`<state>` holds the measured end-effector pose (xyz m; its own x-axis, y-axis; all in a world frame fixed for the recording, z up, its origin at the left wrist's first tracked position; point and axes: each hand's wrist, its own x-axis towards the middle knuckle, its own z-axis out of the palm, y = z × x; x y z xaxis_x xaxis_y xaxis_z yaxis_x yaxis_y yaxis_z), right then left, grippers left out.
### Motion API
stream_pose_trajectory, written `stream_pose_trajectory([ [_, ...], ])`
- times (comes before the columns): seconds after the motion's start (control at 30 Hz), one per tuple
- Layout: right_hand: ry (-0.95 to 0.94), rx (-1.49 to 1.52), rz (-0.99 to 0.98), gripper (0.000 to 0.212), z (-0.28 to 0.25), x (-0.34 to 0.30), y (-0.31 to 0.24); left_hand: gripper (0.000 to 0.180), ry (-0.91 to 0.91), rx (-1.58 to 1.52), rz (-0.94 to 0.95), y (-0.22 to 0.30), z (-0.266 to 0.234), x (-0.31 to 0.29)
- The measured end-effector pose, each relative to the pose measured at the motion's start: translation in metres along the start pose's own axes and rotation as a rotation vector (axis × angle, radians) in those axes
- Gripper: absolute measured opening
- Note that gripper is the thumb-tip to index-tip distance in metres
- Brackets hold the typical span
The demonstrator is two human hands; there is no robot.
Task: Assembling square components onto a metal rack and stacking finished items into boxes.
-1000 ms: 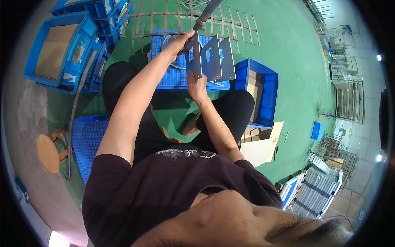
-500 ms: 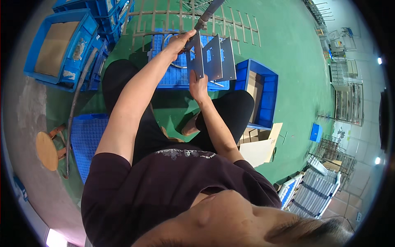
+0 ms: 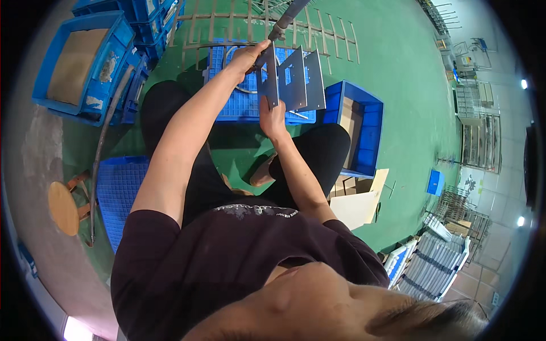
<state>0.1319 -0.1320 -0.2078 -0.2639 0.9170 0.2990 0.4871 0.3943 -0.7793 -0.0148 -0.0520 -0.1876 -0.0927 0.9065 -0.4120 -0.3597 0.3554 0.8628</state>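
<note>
Several thin grey metal plates point(image 3: 293, 82) with square cut-outs stand side by side, spaced apart, in front of me below a dark pole point(image 3: 287, 20). My left hand point(image 3: 245, 59) is closed at the upper edge of the leftmost plate, close to the pole's lower end. From below, my right hand point(image 3: 273, 119) grips the bottom of the same plate, its fingers partly hidden behind the metal. Behind the plates lies a blue plastic crate point(image 3: 227, 108) with a gridded surface, and a curved strip point(image 3: 245, 90) shows on it.
To the right stands an open blue bin point(image 3: 368, 133) with cardboard inside, and cardboard pieces point(image 3: 355, 207) lie by it. Blue crates point(image 3: 108, 74) are stacked at the left, near a wooden stool point(image 3: 63, 208) and a long bent rod point(image 3: 102, 142). A metal grid frame point(image 3: 335, 37) lies beyond.
</note>
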Motion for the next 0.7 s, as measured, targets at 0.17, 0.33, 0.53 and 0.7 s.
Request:
stream_pose_trajectory([
  [0.17,-0.088,-0.084,0.057,0.015,-0.001,0.001,-0.005,0.048,0.024,0.006,-0.005,0.001,0.0,0.0],
  [0.33,-0.089,-0.065,0.076,0.026,0.002,0.0,-0.005,0.048,0.024,-0.02,-0.012,-0.002,0.001,0.003],
  [0.53,-0.075,-0.04,0.047,0.038,0.003,-0.002,-0.004,0.047,0.014,-0.003,-0.01,0.0,0.003,-0.001],
  [0.7,-0.102,-0.007,0.117,0.041,0.001,-0.004,-0.005,0.057,-0.095,0.037,-0.142,-0.011,-0.011,0.013],
])
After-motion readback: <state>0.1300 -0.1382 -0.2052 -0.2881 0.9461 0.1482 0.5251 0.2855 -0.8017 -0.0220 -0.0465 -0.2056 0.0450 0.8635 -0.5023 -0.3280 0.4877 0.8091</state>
